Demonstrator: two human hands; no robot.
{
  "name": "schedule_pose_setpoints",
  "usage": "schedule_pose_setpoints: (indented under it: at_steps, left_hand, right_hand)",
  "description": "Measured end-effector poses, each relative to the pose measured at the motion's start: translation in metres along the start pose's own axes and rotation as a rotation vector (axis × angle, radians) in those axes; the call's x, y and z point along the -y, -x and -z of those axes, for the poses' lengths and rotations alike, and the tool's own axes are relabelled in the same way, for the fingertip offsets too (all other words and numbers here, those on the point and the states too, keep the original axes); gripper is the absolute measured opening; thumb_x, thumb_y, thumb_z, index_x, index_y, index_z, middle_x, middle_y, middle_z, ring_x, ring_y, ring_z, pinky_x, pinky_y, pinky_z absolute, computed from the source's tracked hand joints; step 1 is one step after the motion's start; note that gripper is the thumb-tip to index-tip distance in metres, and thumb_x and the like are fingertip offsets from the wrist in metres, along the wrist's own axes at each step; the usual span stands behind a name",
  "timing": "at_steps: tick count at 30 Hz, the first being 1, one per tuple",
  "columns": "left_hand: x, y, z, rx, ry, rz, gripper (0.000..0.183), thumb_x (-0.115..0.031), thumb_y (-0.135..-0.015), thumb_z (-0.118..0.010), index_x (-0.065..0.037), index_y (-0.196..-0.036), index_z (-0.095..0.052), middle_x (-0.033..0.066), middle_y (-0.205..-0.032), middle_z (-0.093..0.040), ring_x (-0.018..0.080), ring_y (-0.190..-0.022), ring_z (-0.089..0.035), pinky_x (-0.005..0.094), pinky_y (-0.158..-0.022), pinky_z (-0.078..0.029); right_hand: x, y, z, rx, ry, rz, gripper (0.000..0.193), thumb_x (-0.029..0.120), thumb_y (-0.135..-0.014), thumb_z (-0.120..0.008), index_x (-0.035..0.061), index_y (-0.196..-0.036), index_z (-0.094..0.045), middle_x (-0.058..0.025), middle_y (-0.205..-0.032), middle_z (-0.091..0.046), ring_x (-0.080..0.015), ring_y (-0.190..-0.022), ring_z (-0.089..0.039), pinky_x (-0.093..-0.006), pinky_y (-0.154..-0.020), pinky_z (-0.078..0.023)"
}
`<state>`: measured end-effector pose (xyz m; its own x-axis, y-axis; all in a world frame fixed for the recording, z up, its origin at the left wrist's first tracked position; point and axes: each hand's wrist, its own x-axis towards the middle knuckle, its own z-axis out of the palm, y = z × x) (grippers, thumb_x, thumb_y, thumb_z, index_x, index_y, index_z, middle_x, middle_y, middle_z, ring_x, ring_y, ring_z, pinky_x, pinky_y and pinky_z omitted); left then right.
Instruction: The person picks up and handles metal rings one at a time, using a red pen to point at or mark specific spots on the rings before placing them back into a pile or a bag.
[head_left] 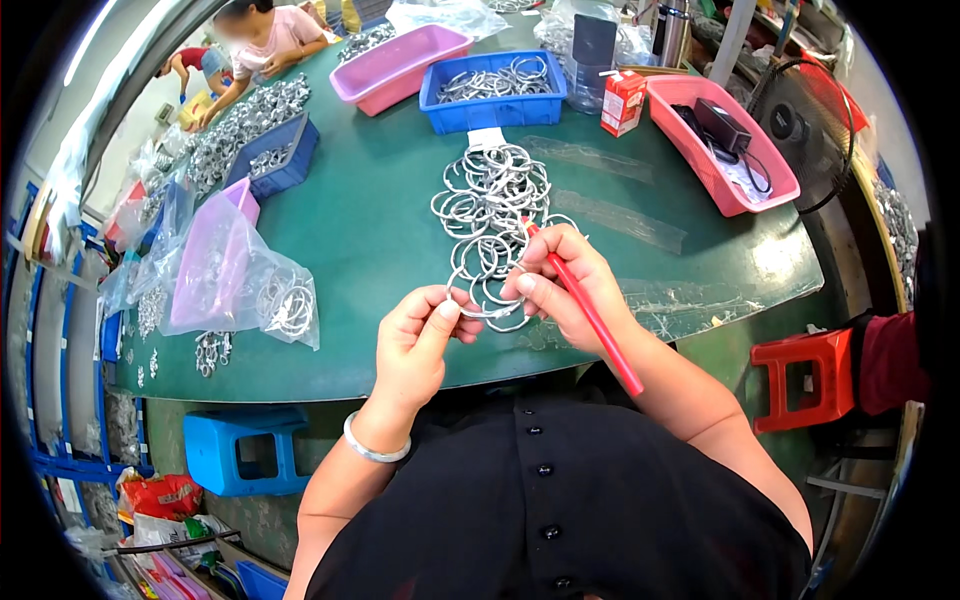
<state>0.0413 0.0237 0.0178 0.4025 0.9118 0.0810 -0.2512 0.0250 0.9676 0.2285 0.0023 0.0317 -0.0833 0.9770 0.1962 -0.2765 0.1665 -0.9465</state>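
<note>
My left hand [418, 342] pinches a silvery metal ring [488, 314] between thumb and fingertips. The ring's other side meets the fingertips of my right hand [578, 285]. A long red pen-like stick [606, 335] lies across that right hand, its lower end sticking out past the wrist; the kind of tool is not plain. Just beyond my fingers spreads a loose pile of similar metal rings [492, 190] on the green table [370, 220]. Some rings of the pile lie under or behind the held one, so their edges are hard to part.
Beyond the pile stands a blue bin [497, 118] of rings, beside a pink bin [400, 68]. A pink basket [728, 192] with a black adapter and a fan [800, 125] are at right. Plastic bags [235, 265] lie left. Another person [280, 40] works at far left.
</note>
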Motion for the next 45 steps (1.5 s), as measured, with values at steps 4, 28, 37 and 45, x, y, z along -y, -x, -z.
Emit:
schedule_pose_setpoints:
  at_steps: [4,28,37,45]
  left_hand:
    - [0.009,0.001,0.002,0.009,-0.154,-0.357,0.017,-0.006,-0.088,-0.046,0.004,-0.1,-0.053,0.0128,-0.089,-0.06,0.018,-0.076,-0.06,0.028,-0.067,-0.05]
    - [0.019,0.003,0.007,0.071,0.476,0.042,0.02,-0.012,-0.089,-0.046,0.001,-0.102,-0.054,0.013,-0.089,-0.061,0.0205,-0.075,-0.062,0.031,-0.068,-0.052]
    - [-0.009,0.005,0.005,-0.028,-0.57,-0.667,0.011,-0.002,-0.083,-0.053,0.003,-0.093,-0.056,0.0142,-0.085,-0.059,0.0192,-0.071,-0.059,0.0272,-0.064,-0.048]
    - [-0.032,0.011,-0.015,0.034,-0.915,-0.831,0.015,0.003,-0.074,-0.061,0.003,-0.088,-0.058,0.0145,-0.079,-0.059,0.0203,-0.065,-0.057,0.0247,-0.056,-0.046]
  right_hand:
    - [-0.005,0.005,-0.008,0.006,0.003,0.287,0.021,-0.007,-0.078,-0.056,0.0042,-0.089,-0.043,-0.0044,-0.08,-0.054,-0.0105,-0.076,-0.056,-0.0221,-0.066,-0.045]
    - [0.016,0.012,-0.023,0.165,0.379,0.417,0.026,-0.01,-0.075,-0.058,0.0016,-0.091,-0.041,-0.0107,-0.087,-0.058,-0.0142,-0.082,-0.058,-0.0276,-0.074,-0.047]
    - [-0.011,0.005,-0.004,-0.021,0.09,0.297,0.022,-0.008,-0.078,-0.054,0.0035,-0.092,-0.041,-0.0069,-0.09,-0.056,-0.0146,-0.089,-0.058,-0.0249,-0.073,-0.049]
    - [-0.014,0.004,-0.002,-0.036,-0.061,0.15,0.021,-0.009,-0.079,-0.051,0.0046,-0.091,-0.039,-0.0086,-0.092,-0.055,-0.0167,-0.092,-0.058,-0.0279,-0.074,-0.05]
